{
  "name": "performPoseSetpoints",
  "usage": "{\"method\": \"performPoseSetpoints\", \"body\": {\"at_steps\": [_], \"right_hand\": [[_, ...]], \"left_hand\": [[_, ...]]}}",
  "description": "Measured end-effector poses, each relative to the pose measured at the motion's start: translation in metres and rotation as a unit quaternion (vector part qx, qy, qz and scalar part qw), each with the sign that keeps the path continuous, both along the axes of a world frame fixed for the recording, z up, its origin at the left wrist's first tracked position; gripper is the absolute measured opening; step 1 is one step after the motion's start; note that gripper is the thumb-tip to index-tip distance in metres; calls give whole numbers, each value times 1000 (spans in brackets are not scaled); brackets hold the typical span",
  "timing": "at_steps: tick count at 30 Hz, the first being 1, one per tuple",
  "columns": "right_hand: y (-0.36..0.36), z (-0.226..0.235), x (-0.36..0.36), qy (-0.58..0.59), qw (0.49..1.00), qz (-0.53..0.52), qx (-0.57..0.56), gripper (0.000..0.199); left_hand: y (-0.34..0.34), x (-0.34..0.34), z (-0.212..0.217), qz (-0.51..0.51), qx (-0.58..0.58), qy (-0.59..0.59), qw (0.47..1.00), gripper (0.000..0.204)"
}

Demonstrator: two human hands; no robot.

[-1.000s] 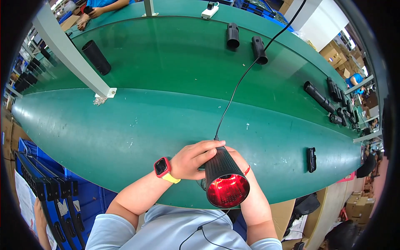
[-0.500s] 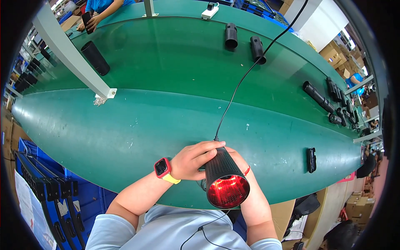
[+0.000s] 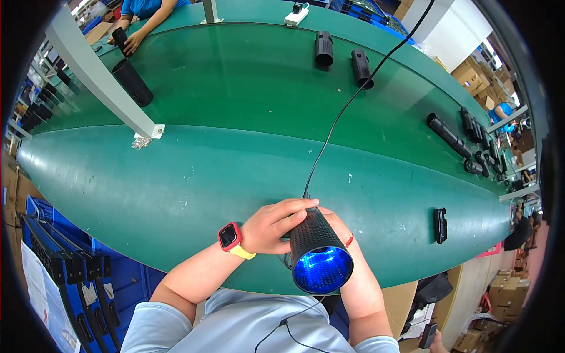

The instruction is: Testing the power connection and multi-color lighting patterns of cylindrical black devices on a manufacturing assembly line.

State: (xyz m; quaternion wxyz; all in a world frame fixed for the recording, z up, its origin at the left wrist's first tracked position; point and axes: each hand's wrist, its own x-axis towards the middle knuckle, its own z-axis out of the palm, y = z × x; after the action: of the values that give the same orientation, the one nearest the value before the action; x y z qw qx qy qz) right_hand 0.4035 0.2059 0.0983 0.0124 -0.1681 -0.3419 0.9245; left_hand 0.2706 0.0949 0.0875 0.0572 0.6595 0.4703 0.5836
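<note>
A black perforated cylinder lies tilted between my hands, its wide open end toward me, glowing blue inside. The fingers of my left hand wrap over its far end from the left. My right hand is at its right side, mostly hidden behind the cylinder, so its fingers hardly show. A thin black cable runs from the cylinder's far end up and across the bench. My left wrist wears a watch with a red case and yellow strap.
Black tubes lie on the green belt, with several more at right. A black oblong part rests on the near bench. A grey post stands left. Across the belt, a co-worker's hand is beside a black tube.
The light inside the cylinder has turned from red to blue. Tubes on the belt have shifted slightly left. The co-worker's hands moved, and another person's hand with a dark device appears lower right.
</note>
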Motion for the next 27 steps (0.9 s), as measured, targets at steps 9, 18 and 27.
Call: {"method": "performPoseSetpoints", "body": {"at_steps": [9, 18, 27], "right_hand": [[5, -16, 0, 22, 993, 25, -115, 22], [10, -30, 3, 68, 990, 69, -103, 29], [11, -30, 3, 98, 986, 92, -102, 33]], "left_hand": [[0, -2, -2, -5, -4, -14, 1000, 58], [-6, -8, -4, -56, -47, -3, 997, 77], [-8, -7, -7, -65, -42, -18, 997, 77]]}}
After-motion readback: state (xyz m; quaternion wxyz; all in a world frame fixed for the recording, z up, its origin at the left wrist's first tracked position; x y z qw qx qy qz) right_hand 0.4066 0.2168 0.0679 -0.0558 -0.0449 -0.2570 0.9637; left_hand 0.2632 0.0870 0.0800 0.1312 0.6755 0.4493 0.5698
